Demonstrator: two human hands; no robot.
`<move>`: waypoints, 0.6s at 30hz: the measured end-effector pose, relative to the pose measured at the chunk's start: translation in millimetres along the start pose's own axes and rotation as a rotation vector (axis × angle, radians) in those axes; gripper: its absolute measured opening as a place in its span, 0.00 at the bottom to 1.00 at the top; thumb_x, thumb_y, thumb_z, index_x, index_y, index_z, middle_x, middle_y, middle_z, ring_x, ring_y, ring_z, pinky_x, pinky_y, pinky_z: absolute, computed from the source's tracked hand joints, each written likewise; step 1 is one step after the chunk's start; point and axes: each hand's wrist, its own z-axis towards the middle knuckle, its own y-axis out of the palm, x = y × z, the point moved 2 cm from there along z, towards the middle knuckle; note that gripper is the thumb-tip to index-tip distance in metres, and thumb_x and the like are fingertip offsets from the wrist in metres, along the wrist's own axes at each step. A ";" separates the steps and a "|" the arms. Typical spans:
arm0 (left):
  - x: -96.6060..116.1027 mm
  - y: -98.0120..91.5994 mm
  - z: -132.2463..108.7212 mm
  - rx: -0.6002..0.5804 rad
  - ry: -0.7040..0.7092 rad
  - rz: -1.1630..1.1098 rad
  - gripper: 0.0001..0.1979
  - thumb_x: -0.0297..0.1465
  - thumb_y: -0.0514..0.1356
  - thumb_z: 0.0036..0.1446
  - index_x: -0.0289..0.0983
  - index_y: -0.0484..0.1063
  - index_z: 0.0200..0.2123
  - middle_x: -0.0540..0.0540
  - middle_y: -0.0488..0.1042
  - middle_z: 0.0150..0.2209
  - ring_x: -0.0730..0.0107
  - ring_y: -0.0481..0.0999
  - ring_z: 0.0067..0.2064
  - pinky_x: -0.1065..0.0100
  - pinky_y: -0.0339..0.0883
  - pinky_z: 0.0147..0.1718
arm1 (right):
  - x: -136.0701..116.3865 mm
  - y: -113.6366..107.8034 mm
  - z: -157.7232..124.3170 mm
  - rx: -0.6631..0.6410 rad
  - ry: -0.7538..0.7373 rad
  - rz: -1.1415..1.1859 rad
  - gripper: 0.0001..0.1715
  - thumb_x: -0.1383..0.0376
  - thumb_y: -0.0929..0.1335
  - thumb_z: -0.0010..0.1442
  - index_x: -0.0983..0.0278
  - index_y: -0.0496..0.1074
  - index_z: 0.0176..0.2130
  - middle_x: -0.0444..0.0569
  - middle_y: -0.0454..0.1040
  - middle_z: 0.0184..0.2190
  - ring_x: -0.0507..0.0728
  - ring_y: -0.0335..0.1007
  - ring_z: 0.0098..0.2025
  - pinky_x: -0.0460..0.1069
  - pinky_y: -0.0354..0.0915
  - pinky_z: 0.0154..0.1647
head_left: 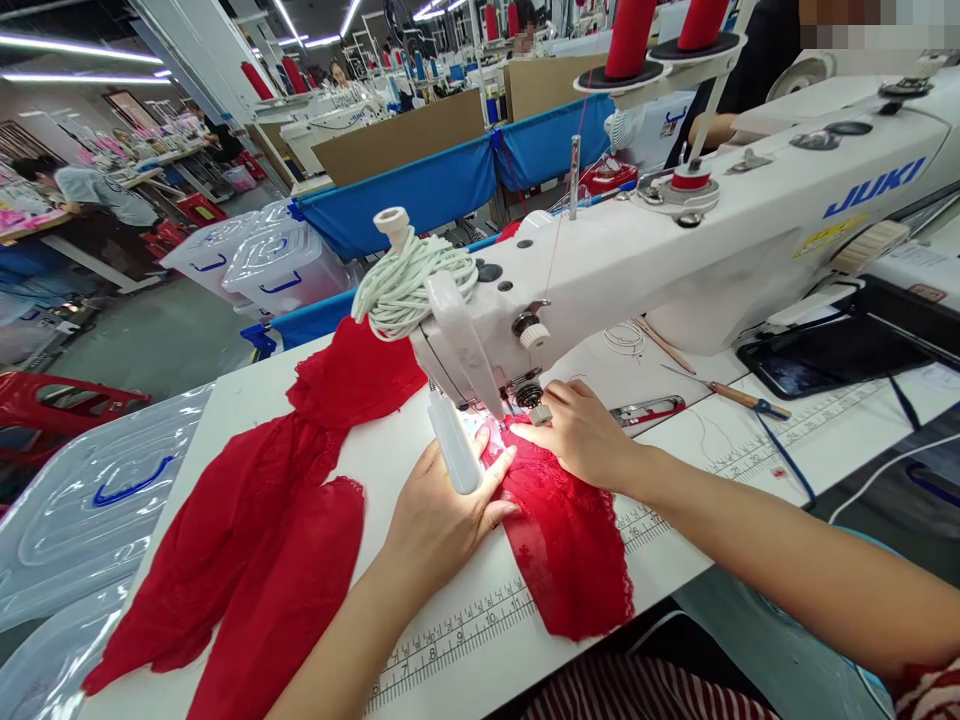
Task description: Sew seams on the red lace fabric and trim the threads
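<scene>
A white JUKI sewing machine [675, 250] stands across the white table [465, 620]. Red lace fabric [570, 540] lies under its needle area, lit by the machine's lamp. My left hand [442, 515] lies flat on the table with fingers stretched out, fingertips pressing the left edge of the lace. My right hand [577, 430] rests palm down on the lace right beside the presser foot, fingers extended toward the needle. A pile of sewn red lace pieces [262, 540] trails off to the left behind the machine head.
Red-handled snips [649, 410] and a wooden-handled tool [739, 398] lie right of my right hand. A dark tablet [825, 355] sits under the machine arm. Clear plastic bins [90, 500] stand at the left. Red thread cones [630, 35] stand above. Other people work at distant tables.
</scene>
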 end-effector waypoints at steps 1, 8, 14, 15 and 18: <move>0.2 -0.8 0.1 0.000 -0.004 -0.003 0.24 0.45 0.51 0.60 0.38 0.69 0.53 0.35 0.71 0.54 0.44 0.70 0.54 0.44 0.67 0.49 | 0.1 0.3 0.0 0.001 0.000 -0.001 0.16 0.73 0.62 0.58 0.61 0.78 0.35 0.51 0.64 0.28 0.58 0.49 0.37 0.52 0.44 0.35; -0.8 -0.7 0.3 -0.047 0.001 -0.037 0.23 0.44 0.53 0.60 0.39 0.69 0.54 0.36 0.69 0.55 0.44 0.69 0.54 0.44 0.65 0.50 | 0.8 1.6 -1.1 0.022 0.005 -0.003 0.16 0.73 0.61 0.59 0.62 0.77 0.31 0.51 0.63 0.26 0.58 0.49 0.36 0.52 0.44 0.36; -1.4 -1.1 1.8 -0.048 0.006 -0.027 0.23 0.43 0.54 0.59 0.38 0.68 0.54 0.36 0.68 0.56 0.43 0.67 0.57 0.45 0.65 0.50 | -0.1 0.9 -0.5 0.005 0.021 -0.019 0.16 0.73 0.61 0.60 0.61 0.76 0.30 0.51 0.63 0.26 0.58 0.50 0.36 0.52 0.44 0.36; -1.1 -1.4 2.0 -0.049 0.006 -0.024 0.23 0.43 0.54 0.60 0.38 0.68 0.54 0.36 0.68 0.56 0.43 0.66 0.57 0.44 0.65 0.50 | -0.1 0.6 -0.2 0.000 0.025 -0.022 0.16 0.73 0.61 0.60 0.61 0.76 0.30 0.51 0.64 0.26 0.58 0.50 0.36 0.52 0.44 0.36; -0.1 -2.1 2.4 -0.059 0.008 -0.005 0.22 0.42 0.54 0.60 0.39 0.67 0.54 0.37 0.68 0.57 0.43 0.66 0.57 0.45 0.65 0.50 | -0.3 -0.3 0.8 0.000 0.032 -0.031 0.17 0.73 0.61 0.60 0.62 0.75 0.29 0.51 0.64 0.26 0.58 0.50 0.36 0.52 0.44 0.35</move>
